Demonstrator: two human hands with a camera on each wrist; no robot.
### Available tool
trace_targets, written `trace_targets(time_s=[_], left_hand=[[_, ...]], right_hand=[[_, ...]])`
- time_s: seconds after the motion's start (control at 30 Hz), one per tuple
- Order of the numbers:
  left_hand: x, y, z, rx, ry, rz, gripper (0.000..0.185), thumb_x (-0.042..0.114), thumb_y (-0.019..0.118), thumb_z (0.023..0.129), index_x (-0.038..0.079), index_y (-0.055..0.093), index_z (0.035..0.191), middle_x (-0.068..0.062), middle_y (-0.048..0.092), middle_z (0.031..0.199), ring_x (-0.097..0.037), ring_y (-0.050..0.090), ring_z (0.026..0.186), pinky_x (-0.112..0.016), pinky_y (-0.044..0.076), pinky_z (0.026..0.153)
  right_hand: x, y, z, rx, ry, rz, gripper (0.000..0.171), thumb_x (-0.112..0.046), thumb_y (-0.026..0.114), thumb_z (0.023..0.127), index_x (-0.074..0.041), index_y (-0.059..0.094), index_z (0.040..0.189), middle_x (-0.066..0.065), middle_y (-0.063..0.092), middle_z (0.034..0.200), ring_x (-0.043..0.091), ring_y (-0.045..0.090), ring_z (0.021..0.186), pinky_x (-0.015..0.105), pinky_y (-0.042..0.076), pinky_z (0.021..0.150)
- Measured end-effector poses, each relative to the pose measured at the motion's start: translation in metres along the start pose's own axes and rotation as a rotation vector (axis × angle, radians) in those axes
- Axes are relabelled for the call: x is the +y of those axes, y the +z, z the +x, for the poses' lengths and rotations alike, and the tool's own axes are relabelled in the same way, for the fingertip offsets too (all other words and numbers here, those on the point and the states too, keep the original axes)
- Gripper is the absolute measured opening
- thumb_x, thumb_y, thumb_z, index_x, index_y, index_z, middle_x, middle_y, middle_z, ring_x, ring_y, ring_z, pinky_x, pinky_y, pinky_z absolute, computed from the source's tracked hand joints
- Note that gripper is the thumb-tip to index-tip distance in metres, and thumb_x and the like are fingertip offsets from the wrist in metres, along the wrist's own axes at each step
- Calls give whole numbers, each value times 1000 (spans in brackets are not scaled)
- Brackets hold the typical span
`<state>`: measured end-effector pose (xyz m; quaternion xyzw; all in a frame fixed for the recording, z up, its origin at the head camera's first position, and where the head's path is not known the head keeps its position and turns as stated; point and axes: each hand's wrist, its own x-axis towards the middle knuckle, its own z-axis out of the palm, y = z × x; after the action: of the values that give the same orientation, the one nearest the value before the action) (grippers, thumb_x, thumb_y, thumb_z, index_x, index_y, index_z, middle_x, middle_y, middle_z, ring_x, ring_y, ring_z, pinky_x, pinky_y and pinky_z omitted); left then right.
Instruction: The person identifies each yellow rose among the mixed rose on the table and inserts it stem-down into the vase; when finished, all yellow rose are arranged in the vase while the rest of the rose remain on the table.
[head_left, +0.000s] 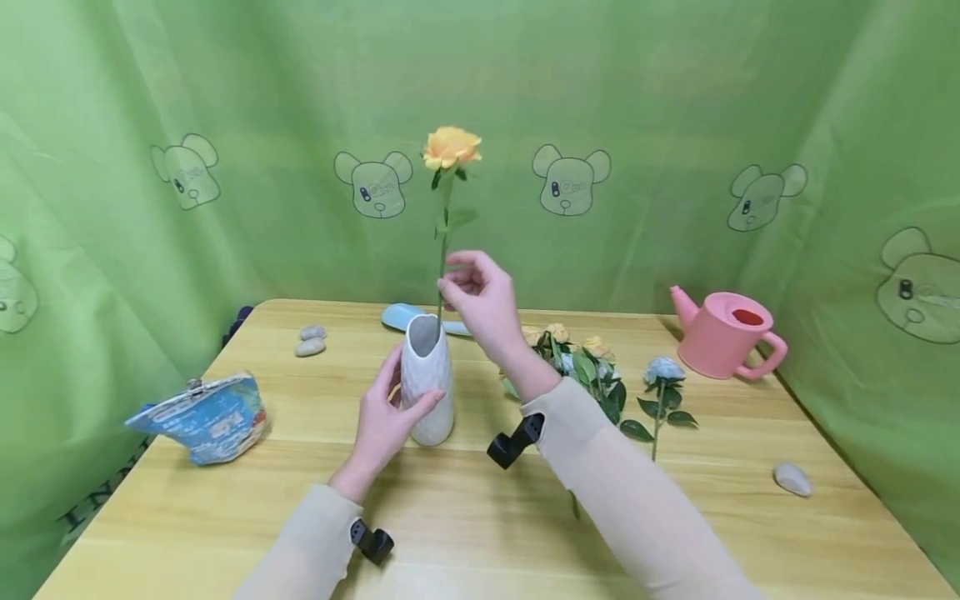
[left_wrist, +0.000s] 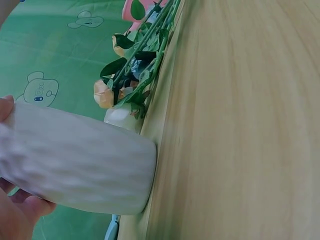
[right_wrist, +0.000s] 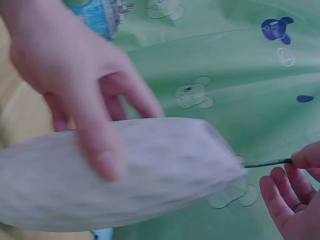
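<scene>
A white textured vase (head_left: 429, 392) stands upright on the table, its slanted mouth at the top. My left hand (head_left: 382, 425) grips the vase's side, thumb in front and fingers round the far side. Above it, my right hand (head_left: 483, 304) pinches the green stem of a yellow-orange artificial rose (head_left: 452, 148). The rose is upright, and its stem (right_wrist: 267, 163) runs down into the vase's mouth. The stem's lower end is hidden inside. In the right wrist view, thumb and fingertips hold the stem just above the rim.
Behind the right forearm lies a bunch of artificial flowers (head_left: 592, 362), with a blue flower (head_left: 664, 371) beside it. A pink watering can (head_left: 720, 337) stands at back right. Around are a grey stone (head_left: 792, 479), two stones (head_left: 310, 347), a blue clipped bag (head_left: 217, 421) and a light-blue tool (head_left: 401, 315).
</scene>
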<state>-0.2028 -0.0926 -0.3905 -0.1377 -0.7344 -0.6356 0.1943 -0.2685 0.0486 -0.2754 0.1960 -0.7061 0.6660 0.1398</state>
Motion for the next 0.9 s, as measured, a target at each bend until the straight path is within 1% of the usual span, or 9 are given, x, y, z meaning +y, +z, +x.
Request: trace_targets(time_s=[0.1,0.23,0.3,0.4,0.53,0.67,0.77,0.9], left_hand=[[1,2,0,-5,-4,3,74,7,77,76,8,40,139,-16,53,125,-26,53,110,-37,46,92],[2,3,-1,0,-7,8,74,7,77,76,7,40,139,-16,54,125,-26,53,109,-38,46,92],[3,4,-1,0,-12,11,73,8,77,76,8,40,139,-16,54,125,-26,53,110,-38,46,92],[3,3,0,-4,-30,14,74,9,77,77,9,39,140,-16,53,125,-26,52,111,-38,45,93],[4,2,1,-2,-62,23,76,12,78,76,11,39,140,-15,52,127,-26,51,112,-39,44,94],[4,1,0,0,-89,28,77,12,78,75,10,37,141,-15,50,129,-28,49,113,-40,43,95],[3,0,-1,-1,-111,25,79,12,78,76,8,35,142,-16,49,130,-28,49,114,-40,42,96],[2,1,-3,-7,-126,20,80,12,78,76,8,34,142,-16,48,131,-28,48,115,-41,42,96]], right_hand=[[12,-1,-9,-18,-2,-65,29,2,64,82,0,59,110,13,62,89,20,57,77,37,54,72],[25,-6,-21,-38,-7,-163,26,-3,66,83,0,63,108,12,64,89,20,58,79,29,52,70],[30,-11,-27,-43,12,-203,23,-7,68,83,1,65,105,11,65,87,20,59,77,28,53,67],[37,-23,-40,-48,73,-248,20,-10,70,83,0,67,99,10,66,86,19,60,73,28,54,63],[48,-42,-57,-70,176,-246,19,-9,70,82,0,67,99,10,66,89,19,61,73,30,55,63],[57,-63,-72,-78,272,-216,21,-9,70,83,1,66,102,11,65,91,22,61,77,36,55,68],[63,-81,-82,-78,303,-220,23,-10,69,84,0,65,104,11,65,92,26,62,79,40,55,70],[72,-108,-97,-73,310,-241,26,-11,67,86,-2,63,110,15,64,94,32,63,80,40,55,67]])
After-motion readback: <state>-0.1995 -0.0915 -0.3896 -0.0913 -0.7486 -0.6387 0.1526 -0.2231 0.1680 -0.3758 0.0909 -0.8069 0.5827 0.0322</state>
